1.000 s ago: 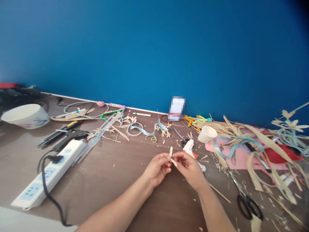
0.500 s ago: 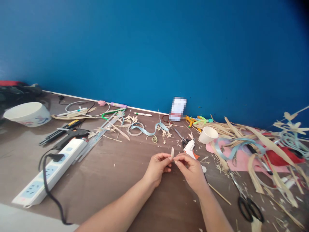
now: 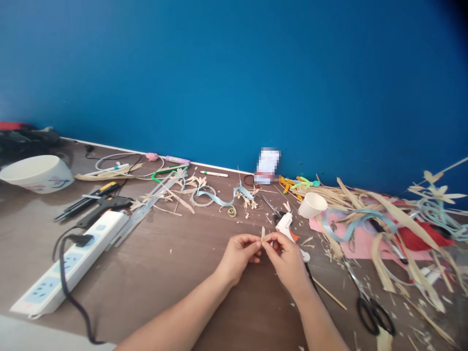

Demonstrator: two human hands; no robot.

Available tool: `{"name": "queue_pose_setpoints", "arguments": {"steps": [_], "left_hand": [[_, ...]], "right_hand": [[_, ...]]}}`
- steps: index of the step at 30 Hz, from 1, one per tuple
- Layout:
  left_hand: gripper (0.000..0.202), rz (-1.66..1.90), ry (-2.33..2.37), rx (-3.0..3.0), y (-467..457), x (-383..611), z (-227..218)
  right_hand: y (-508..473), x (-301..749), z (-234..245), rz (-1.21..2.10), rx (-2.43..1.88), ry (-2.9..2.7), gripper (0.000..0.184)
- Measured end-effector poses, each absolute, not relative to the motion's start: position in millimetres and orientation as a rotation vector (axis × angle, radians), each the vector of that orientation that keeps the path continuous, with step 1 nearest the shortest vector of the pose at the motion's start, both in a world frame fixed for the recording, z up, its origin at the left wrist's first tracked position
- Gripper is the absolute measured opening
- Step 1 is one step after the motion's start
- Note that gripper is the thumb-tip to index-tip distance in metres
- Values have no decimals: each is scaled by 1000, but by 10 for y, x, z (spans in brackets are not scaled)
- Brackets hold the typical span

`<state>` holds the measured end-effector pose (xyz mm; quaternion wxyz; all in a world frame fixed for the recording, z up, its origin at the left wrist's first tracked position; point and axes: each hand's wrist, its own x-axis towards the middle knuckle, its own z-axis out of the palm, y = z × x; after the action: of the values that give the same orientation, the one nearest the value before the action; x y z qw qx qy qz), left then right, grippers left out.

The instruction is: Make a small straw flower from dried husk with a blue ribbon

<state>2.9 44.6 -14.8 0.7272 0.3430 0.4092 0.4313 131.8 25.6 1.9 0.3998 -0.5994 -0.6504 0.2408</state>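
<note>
Pale, the short straw strip (image 3: 262,232) stands upright; we pinch its base with left hand (image 3: 238,254) and right hand (image 3: 289,257), fingertips meeting.

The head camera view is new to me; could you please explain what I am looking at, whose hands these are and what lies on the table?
There is no machine here: a person wears a camera on the head, so this single picture looks forward and down at their own bare hands. The left hand and the right hand meet over a brown table and together pinch a small pale strip. Just beyond them lies a white glue gun, with a paper cup behind it. Further right are dried leaf strips and scissors. To the left lie a power strip, a black glue gun and a bowl. A blue wall stands behind.
</note>
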Motion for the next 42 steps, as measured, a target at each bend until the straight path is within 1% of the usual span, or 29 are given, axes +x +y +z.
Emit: {"name": "queue_pose_setpoints", "arguments": {"steps": [5, 14, 21, 24, 28, 32, 37, 42], "left_hand": [[24, 960, 923, 795, 440, 33, -139], [23, 967, 969, 974, 441, 36, -171], [9, 1057, 985, 1357, 463, -15, -146], [10, 1076, 986, 1461, 460, -38, -113], [8, 1080, 983, 1348, 456, -27, -175], [11, 1031, 949, 1230, 456, -4, -245], [14, 997, 938, 1149, 454, 5, -217], [17, 1008, 929, 1144, 454, 6, -204]], "right_hand": [[258, 1317, 11, 581, -1535, -1647, 8], [254, 1328, 13, 628, -1554, -1618, 3], [261, 1360, 25, 759, -1490, -1572, 7], [259, 1376, 33, 809, -1475, -1567, 7], [251, 1378, 39, 812, -1467, -1575, 6], [244, 1367, 38, 762, -1499, -1558, 7], [229, 1354, 49, 653, -1510, -1621, 8], [217, 1335, 47, 626, -1452, -1586, 10]]}}
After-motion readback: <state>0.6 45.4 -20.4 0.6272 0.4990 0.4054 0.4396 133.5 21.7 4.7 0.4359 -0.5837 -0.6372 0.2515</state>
